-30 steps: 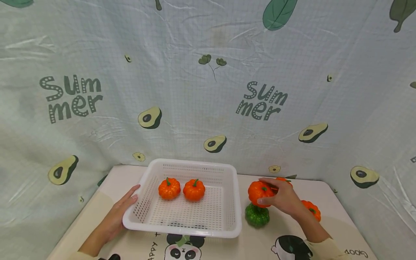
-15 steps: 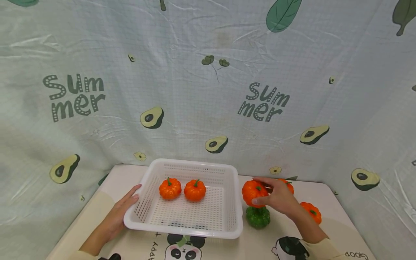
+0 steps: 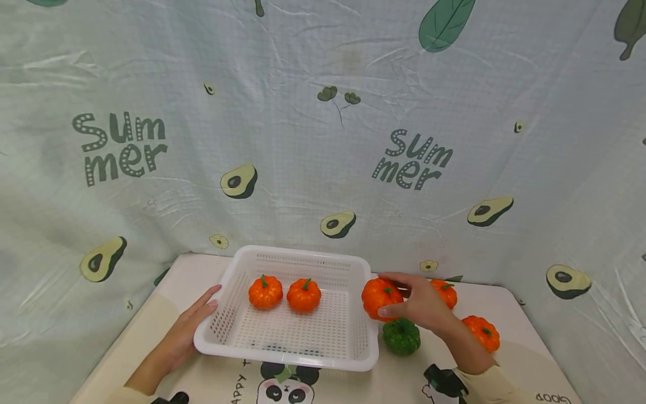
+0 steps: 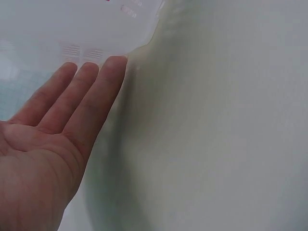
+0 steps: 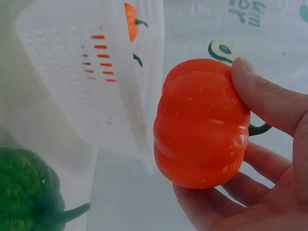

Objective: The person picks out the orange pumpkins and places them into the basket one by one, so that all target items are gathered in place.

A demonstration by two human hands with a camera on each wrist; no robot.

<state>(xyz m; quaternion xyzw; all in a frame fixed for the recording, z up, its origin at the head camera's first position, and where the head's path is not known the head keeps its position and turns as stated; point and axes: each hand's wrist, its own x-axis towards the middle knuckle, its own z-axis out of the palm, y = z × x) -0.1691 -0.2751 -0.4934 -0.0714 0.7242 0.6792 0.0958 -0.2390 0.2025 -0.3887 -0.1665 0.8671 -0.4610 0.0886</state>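
My right hand point(image 3: 428, 303) grips a small orange pumpkin point(image 3: 381, 299) between thumb and fingers, at the white basket's right rim. In the right wrist view, the pumpkin point(image 5: 202, 125) has its green stem toward the palm. Two more orange pumpkins point(image 3: 265, 292) sit inside the white perforated basket point(image 3: 282, 355), toward its back. Against the basket's left side rests my left hand point(image 3: 180, 332); the left wrist view shows straight fingers point(image 4: 91, 106) touching its outer wall. A green pumpkin point(image 3: 401, 337) stands on the table just right of the basket, below the held one.
Two other orange pumpkins lie on the table's right side: one behind the right hand point(image 3: 444, 294), the other beyond the forearm point(image 3: 481, 333). A printed curtain point(image 3: 292, 134) hangs behind the table. The cream table cover point(image 3: 348, 387) bears cartoon prints.
My right hand has moved left with the orange pumpkin, from above the green pumpkin to the basket's right rim. The left hand stays at the basket's left side. The head view shifts slightly.
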